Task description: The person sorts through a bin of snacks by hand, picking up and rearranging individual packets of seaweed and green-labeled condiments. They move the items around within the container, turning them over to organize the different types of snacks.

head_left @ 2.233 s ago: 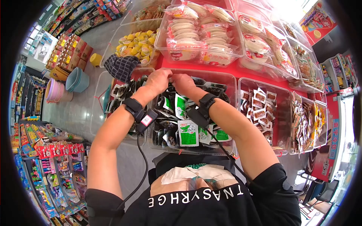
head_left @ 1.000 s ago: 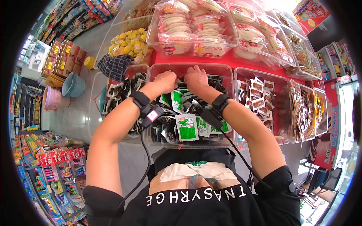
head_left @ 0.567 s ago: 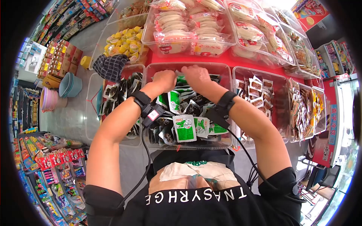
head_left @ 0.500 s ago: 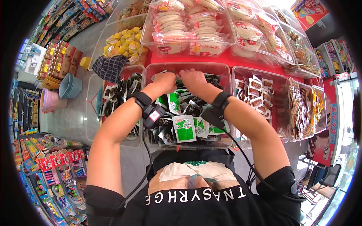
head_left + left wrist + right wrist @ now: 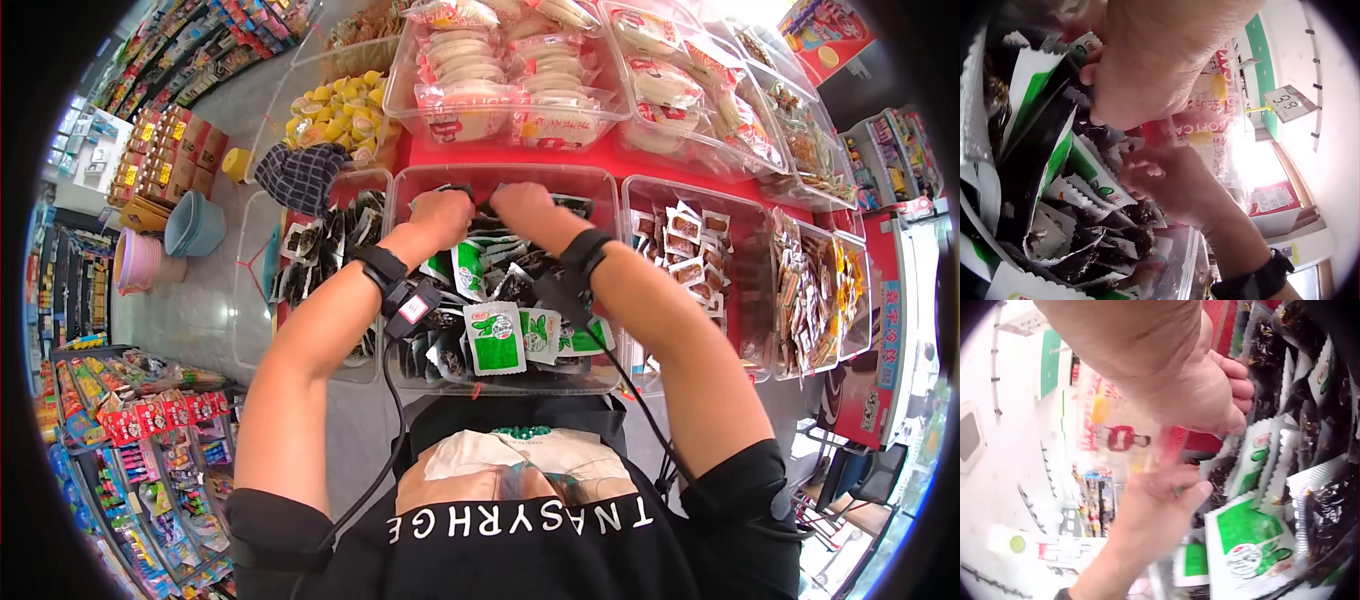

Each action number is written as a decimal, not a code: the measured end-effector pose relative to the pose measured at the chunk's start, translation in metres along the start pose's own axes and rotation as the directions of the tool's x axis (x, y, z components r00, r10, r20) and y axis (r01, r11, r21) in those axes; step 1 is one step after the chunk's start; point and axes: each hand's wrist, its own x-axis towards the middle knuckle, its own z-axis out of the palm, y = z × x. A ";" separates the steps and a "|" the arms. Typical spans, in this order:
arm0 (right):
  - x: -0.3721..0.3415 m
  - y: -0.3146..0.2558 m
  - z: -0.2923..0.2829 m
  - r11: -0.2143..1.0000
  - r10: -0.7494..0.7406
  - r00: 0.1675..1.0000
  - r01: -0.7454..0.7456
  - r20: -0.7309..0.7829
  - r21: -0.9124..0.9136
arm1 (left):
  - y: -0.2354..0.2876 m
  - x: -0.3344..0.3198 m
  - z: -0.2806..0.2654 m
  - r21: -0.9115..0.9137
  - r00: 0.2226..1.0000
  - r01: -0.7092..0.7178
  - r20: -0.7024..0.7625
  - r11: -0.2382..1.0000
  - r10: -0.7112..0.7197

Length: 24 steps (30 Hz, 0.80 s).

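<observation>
In the head view, both hands are at the far side of a clear plastic bin (image 5: 600,378) packed with dark snack packets. My left hand (image 5: 440,218) has its fingers curled at the bin's back left; in the right wrist view its thumb and fingers pinch a packet showing a little green. Just to its right, my right hand (image 5: 525,208) is bent down over the packets, fingers curled; I cannot tell whether it grips one. Green-and-white packets (image 5: 494,340) stand at the bin's front, and another green packet (image 5: 1249,544) shows large below the hands in the right wrist view.
Bins of small brown packets (image 5: 686,240) and of dark packets (image 5: 345,235) flank this one. Behind stand a bin of bagged flat cakes (image 5: 460,100) and one of yellow cups (image 5: 335,110). A dark checked cloth (image 5: 300,178) hangs over a bin corner. A red surface (image 5: 500,160) lies beneath.
The hands, together at the bin's back earlier, have moved apart. A green packet seen between them is now out of sight there. The right hand has dipped lower, and the view has shifted slightly.
</observation>
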 end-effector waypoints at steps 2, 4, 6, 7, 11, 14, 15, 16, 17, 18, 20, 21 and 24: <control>0.004 0.013 -0.009 0.982 0.041 0.990 -0.064 0.134 0.177 | -0.002 -0.005 -0.008 -0.026 1.000 0.014 -0.015 1.000 -0.014; 0.001 0.019 -0.023 0.937 0.006 0.998 -0.029 0.068 0.349 | -0.006 -0.006 -0.017 -0.040 0.997 0.071 -0.012 0.997 -0.071; -0.004 -0.001 -0.044 0.877 0.043 0.999 -0.053 0.033 0.478 | -0.003 -0.009 -0.033 -0.053 0.996 0.083 0.028 0.995 -0.082; 0.000 -0.011 -0.041 0.864 0.066 0.998 -0.061 0.007 0.500 | -0.001 -0.010 -0.043 -0.041 0.996 0.083 0.043 0.996 -0.081; 0.006 -0.025 -0.021 0.859 0.193 0.979 -0.141 -0.058 0.492 | 0.000 -0.012 -0.059 -0.004 1.000 -0.015 0.014 1.000 0.015; 0.008 -0.024 -0.017 0.824 0.235 0.972 -0.190 -0.017 0.534 | -0.014 -0.018 -0.049 -0.184 0.980 -0.148 -0.161 0.972 0.119; 0.008 -0.021 -0.010 0.812 0.247 0.968 -0.183 -0.042 0.555 | -0.020 -0.019 -0.043 -0.258 0.957 -0.219 -0.246 0.941 0.155; 0.008 -0.016 -0.002 0.799 0.260 0.963 -0.177 -0.065 0.574 | -0.025 -0.021 -0.037 -0.231 0.962 -0.171 -0.250 0.958 0.111; 0.008 -0.015 -0.003 0.773 0.266 0.961 -0.171 -0.069 0.611 | -0.027 -0.024 -0.033 -0.208 0.964 -0.121 -0.257 0.971 0.065; 0.006 -0.014 -0.003 0.782 0.205 0.976 -0.119 -0.072 0.612 | -0.029 -0.027 -0.029 -0.187 0.965 -0.067 -0.262 0.980 0.016; 0.001 -0.014 -0.002 0.789 0.087 0.993 -0.020 -0.079 0.615 | -0.027 -0.027 -0.023 0.091 0.971 -0.099 -0.209 0.991 0.116; 0.000 -0.017 0.000 0.794 0.088 0.990 -0.005 -0.106 0.608 | -0.025 -0.026 -0.022 0.228 0.971 -0.122 -0.174 0.966 0.164; -0.002 -0.022 0.000 0.817 0.127 0.983 -0.028 -0.132 0.576 | -0.031 -0.008 -0.012 0.417 0.975 -0.165 -0.067 0.894 0.211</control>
